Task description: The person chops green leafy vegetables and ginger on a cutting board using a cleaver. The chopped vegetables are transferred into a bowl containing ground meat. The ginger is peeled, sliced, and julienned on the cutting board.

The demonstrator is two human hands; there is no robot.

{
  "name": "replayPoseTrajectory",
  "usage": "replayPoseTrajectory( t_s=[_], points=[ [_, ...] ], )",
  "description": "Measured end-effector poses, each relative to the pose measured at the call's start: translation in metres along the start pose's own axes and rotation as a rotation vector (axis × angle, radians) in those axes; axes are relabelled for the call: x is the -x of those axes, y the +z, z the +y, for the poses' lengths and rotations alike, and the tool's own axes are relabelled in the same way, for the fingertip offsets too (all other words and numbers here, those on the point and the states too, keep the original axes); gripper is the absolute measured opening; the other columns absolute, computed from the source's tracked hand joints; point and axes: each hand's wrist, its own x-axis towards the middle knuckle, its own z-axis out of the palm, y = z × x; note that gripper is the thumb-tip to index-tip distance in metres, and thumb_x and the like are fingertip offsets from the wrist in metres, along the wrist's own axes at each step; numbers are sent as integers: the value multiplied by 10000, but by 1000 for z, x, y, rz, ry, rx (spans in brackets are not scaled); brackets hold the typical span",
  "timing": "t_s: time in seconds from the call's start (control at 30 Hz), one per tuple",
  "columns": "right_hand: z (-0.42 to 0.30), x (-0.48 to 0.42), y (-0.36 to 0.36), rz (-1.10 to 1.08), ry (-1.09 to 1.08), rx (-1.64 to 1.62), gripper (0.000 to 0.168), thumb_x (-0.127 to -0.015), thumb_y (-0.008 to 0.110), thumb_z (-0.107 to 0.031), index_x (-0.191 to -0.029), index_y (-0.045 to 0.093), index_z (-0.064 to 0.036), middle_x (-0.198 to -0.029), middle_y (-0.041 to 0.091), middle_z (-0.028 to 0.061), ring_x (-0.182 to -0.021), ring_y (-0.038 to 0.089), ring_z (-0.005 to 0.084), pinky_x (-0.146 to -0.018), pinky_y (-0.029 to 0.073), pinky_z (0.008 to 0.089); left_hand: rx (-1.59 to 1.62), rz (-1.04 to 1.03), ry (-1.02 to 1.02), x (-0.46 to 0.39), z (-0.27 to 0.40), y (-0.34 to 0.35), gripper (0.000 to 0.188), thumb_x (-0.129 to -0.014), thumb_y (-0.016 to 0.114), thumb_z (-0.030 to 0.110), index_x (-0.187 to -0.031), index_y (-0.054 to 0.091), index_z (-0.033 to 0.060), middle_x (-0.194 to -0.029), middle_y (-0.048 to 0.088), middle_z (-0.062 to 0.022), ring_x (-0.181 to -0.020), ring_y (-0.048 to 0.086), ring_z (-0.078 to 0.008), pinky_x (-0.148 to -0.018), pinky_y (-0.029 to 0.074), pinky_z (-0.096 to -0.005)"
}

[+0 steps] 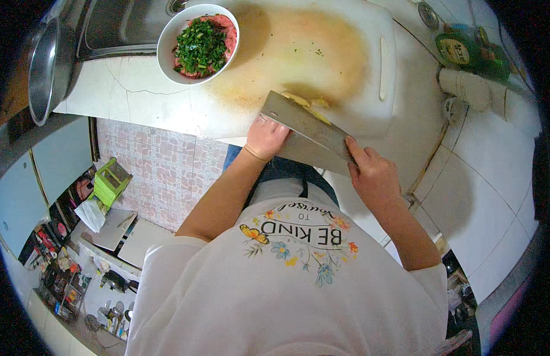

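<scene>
My right hand grips a broad steel cleaver at its handle end, the thumb or a finger resting against the blade. The blade slants across the near edge of a white plastic cutting board. By the blade's far corner is my left hand, its fingers curled and their tips partly hidden, so I cannot tell whether they hold anything. Pale yellow slices, perhaps ginger, lie along the blade's far side. A white bowl stands at the board's left end with pink minced meat under chopped green herbs.
A metal basin leans beside the sink at the left. On the right, green bottles lie or stand by the tiled wall. A green stool is on the floor. Green flecks dot the board.
</scene>
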Motion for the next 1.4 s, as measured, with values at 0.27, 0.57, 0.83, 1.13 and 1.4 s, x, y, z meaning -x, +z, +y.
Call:
replayPoseTrajectory(
  t_s=[0.27, 0.57, 0.83, 1.13, 1.4],
  points=[
    [-1, -7, 7, -75, 31, 31, 471, -766, 661, -171, -1217, 536, -115, -744, 582, 105, -584, 619, 289, -499, 511, 406, -41, 39, -24, -1, 3, 0, 198, -662, 646, 156, -834, 598, 71, -879, 586, -123, -874, 570, -328, -765, 468, -441],
    [-9, -40, 31, -10, -15, 13, 505, -777, 637, -148, -1256, 488, -104, -794, 607, 139, -641, 635, 322, -546, 525, 420, -11, 124, -31, -11, 4, -3, 80, -600, 651, 147, -588, 582, 107, -603, 533, -115, -575, 534, -306, -511, 419, -432],
    [8, -19, 17, 108, -95, -84, 413, -785, 645, -168, -1187, 566, -115, -722, 591, 119, -582, 607, 303, -509, 508, 417, 63, -8, -64, -2, 1, -3, 331, -659, 660, 148, -984, 628, 91, -1056, 601, -125, -992, 571, -347, -849, 464, -453],
    [4, -12, 5, 32, -59, -32, 443, -763, 664, -146, -1192, 562, -95, -696, 573, 100, -555, 598, 284, -487, 501, 400, 22, -78, -52, 2, 0, 1, 273, -682, 626, 157, -947, 630, 87, -1022, 610, -134, -977, 581, -334, -827, 477, -441],
    [-1, -20, 19, 44, -43, -28, 472, -752, 659, -144, -1209, 546, -99, -738, 587, 100, -589, 620, 288, -515, 515, 400, -20, 109, -9, -9, 5, -2, 77, -592, 634, 130, -562, 564, 116, -580, 527, -104, -546, 530, -294, -502, 416, -430]
  ],
)
